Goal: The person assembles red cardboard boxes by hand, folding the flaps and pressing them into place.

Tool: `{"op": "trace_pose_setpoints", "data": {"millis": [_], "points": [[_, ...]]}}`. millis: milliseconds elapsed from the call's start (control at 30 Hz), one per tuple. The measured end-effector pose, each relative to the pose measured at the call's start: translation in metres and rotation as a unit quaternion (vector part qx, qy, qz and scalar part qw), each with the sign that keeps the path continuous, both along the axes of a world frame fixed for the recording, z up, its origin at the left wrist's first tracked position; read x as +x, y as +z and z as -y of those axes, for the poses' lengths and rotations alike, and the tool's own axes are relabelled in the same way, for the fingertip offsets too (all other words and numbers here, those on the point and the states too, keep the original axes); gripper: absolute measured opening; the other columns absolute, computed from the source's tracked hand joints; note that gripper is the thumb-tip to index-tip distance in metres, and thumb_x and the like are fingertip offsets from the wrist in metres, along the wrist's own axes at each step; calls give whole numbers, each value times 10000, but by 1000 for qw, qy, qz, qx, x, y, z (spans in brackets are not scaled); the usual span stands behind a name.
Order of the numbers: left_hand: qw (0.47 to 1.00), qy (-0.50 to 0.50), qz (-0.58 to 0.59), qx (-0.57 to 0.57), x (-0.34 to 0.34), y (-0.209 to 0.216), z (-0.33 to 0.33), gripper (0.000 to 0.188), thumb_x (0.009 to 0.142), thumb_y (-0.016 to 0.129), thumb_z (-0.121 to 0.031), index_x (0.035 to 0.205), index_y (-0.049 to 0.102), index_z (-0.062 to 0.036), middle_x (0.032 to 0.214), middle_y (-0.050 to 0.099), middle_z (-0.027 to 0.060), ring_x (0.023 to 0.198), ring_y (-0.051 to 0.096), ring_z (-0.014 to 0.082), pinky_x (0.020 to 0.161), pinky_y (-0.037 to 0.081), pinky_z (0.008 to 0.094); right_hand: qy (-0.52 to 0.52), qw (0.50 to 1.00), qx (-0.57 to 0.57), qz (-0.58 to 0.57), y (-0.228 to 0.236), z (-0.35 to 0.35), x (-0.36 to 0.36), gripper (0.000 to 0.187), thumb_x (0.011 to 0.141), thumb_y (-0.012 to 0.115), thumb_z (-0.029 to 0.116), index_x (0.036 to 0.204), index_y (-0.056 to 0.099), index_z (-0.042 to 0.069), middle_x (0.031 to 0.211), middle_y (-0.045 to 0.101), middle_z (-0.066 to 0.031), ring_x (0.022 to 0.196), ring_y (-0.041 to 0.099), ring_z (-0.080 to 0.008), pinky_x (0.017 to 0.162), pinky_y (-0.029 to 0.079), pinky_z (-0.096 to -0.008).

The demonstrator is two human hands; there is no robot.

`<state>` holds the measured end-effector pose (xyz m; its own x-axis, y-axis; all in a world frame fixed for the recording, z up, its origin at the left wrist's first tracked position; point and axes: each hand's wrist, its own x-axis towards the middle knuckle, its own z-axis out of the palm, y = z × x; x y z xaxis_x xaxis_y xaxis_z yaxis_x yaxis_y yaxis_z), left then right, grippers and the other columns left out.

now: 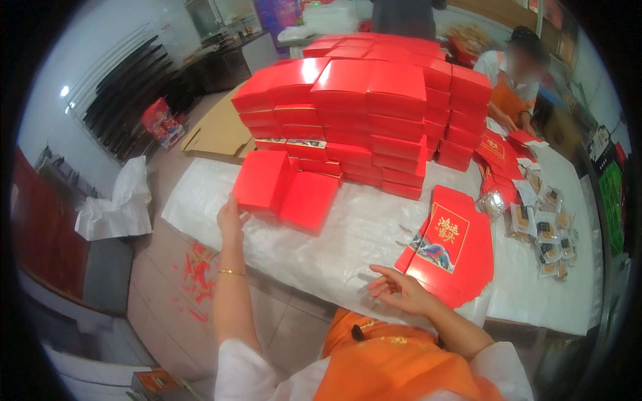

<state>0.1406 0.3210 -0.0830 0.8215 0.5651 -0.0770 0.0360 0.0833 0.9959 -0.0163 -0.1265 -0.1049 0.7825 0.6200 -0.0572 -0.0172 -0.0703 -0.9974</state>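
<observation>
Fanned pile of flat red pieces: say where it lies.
In the head view, the fanned pile lies right of centre on the white-covered table, just beyond the right hand and in front of the tall red box stack.

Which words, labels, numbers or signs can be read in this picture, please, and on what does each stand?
Flat red cardboard stack with a wave picture: large pale-gold characters, legible, not copied here.
Flat red cardboard sheets farther back at right: gold print, too small to read.
Small clear plastic packets: dark labels, too small to read.
Red-and-blue patterned package on the left: any print too blurred to read.
</observation>
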Motion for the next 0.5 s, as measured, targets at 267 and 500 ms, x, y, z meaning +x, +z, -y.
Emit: {"op": "trace_pose_setpoints", "data": {"millis": [267,500], "points": [[980,69,34,186,41,-29,-87,631,939,682,-458,1192,620,117,1097,684,175,935,653,263,838,542,375,-72,995,69,26,-21,19,-32,341,957,678,130,1282,620,48,1028,701,-62,943,671,-112,822,532,-266],[936,-91,234,247,-24,-51,164,350,984,630,-230,1233,611,16,1211,624,155,1030,588,247,932,486,371,-334,916,-117,191,-14,69,-43,128,905,674,96,1009,682,24,949,694,-123,863,671,-230,759,532,-348]]}}
